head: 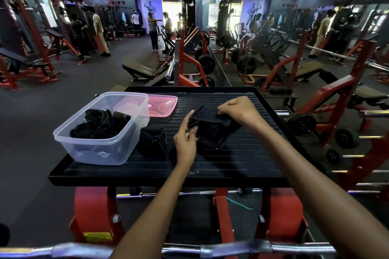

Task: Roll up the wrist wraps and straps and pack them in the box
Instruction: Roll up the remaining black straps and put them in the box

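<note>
A black wrist wrap (212,126) lies on a black platform (242,162) patterned with fine parallel ridges. A second black wrap (152,141) sits beside a clear, colourless plastic box (94,149). The box holds black rolled straps (99,124), one possibly edged in dark green, though the view is too dim to be sure. Behind the box is a translucent pink lid (163,104) with curved moulded lines. The frame (223,214) below the platform is red with black uprights, and a yellow label (97,237) shows on it. A silver bar (231,248) crosses the bottom.
</note>
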### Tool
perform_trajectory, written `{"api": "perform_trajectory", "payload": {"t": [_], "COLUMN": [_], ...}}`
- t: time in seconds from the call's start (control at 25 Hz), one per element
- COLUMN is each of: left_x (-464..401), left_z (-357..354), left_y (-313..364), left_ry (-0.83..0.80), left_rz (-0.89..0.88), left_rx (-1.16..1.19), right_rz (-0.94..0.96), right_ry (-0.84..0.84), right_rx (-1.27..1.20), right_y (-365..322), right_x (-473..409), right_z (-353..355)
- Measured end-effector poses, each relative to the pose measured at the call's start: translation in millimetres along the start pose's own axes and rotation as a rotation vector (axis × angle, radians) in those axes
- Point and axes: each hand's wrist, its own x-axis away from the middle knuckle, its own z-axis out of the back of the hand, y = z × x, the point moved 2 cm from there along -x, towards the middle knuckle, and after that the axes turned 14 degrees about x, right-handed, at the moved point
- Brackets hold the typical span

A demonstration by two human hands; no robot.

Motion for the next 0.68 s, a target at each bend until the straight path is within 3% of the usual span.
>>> {"api": "perform_trajectory", "payload": {"t": [0.12,0.28,0.44,0.56,0.68], "left_x": [4,3,3,4,4], "left_z": [-2,-3,-3,-1,-1], "left_y": [4,1,-1,-2,-3], "left_ry": [-0.036,-0.045,-0.055,-0.084,-0.107], "left_rz": [-0.096,-0.104,-0.085,-0.051,-0.057], "left_rx": [-0.094,-0.104,-0.132,-0.165,-0.177], "right_rz": [0.039,0.177,0.211,0.258,0.277], "right_ry": [0.019,-0.002,-0.184,-0.285,-0.350], "right_rx": [0.017,0.286,0.387,0.645,0.586], "right_y": [-5,-13,-32,-41,-42], "right_x": [-2,-7,-23,-31,-40], "right_z": [-6,-24,-32,-38,-38]}}
